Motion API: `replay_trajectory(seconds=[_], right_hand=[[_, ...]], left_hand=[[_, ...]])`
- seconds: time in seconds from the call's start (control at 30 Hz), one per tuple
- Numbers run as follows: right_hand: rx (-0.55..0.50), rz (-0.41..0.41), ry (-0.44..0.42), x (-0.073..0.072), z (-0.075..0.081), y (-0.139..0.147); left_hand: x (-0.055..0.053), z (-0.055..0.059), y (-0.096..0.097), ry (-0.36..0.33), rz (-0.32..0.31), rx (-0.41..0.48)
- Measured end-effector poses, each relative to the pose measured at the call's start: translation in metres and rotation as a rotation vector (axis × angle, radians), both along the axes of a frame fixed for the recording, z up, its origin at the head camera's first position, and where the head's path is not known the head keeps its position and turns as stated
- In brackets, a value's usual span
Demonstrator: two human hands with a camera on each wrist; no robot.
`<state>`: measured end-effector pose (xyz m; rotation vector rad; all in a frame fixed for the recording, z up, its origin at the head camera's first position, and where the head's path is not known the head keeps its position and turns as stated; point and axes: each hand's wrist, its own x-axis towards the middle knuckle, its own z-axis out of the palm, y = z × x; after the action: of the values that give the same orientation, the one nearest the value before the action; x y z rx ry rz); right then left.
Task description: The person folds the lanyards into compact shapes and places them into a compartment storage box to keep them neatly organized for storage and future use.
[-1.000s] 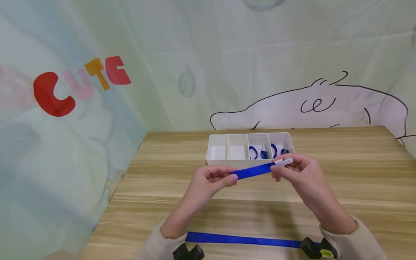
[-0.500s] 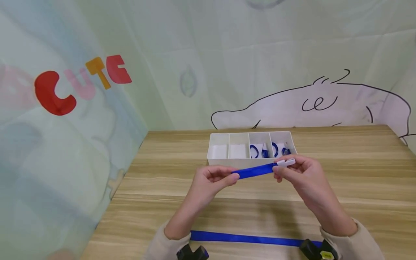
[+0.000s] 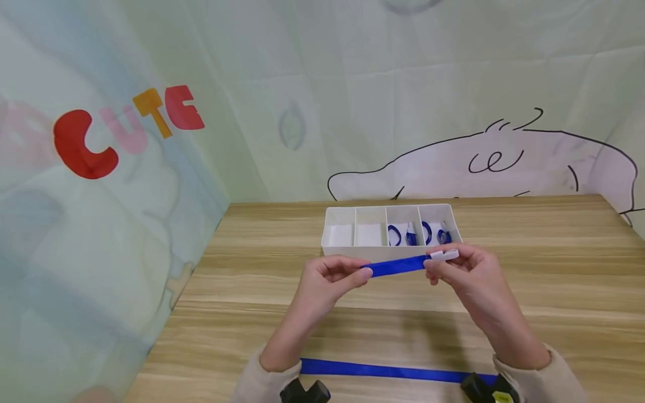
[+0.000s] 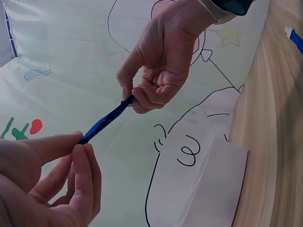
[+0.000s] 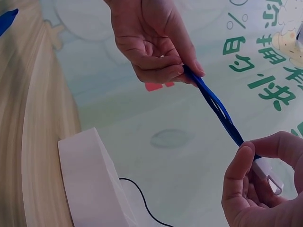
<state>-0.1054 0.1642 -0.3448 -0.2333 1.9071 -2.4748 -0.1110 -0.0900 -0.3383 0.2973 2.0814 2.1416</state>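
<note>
A folded blue lanyard strap (image 3: 398,266) is stretched between both hands above the table. My left hand (image 3: 330,285) pinches its left end between thumb and fingers. At the other end, the right hand (image 3: 471,282) pinches the strap beside a white plastic clip (image 3: 444,255), which sticks out past the fingertips. Seen from the right wrist, the blue strap (image 5: 218,109) shows several layers lying together, and the white clip (image 5: 268,174) hangs by the right palm. In the left wrist view the strap (image 4: 106,120) appears edge-on.
Beyond the hands stands a white compartment box (image 3: 339,251); its two right compartments hold coiled blue lanyards (image 3: 411,235) with white clips. Another blue strap (image 3: 383,370) lies flat along the near table (image 3: 242,291), running under both wrists. A printed cloth backdrop (image 3: 302,84) encloses the back and left.
Both hands keep the same pinch on the lanyard. It has shifted very slightly to the right in view and its right end sits a touch lower; the camera view also moved a little.
</note>
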Motion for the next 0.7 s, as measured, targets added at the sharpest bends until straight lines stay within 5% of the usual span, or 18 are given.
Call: replay_trajectory(seconds=[0.7], right_hand=[[0.002, -0.016, -0.037, -0.002, -0.012, 0.001]], left_hand=[[-0.004, -0.007, 0.0, 0.004, -0.004, -0.027]])
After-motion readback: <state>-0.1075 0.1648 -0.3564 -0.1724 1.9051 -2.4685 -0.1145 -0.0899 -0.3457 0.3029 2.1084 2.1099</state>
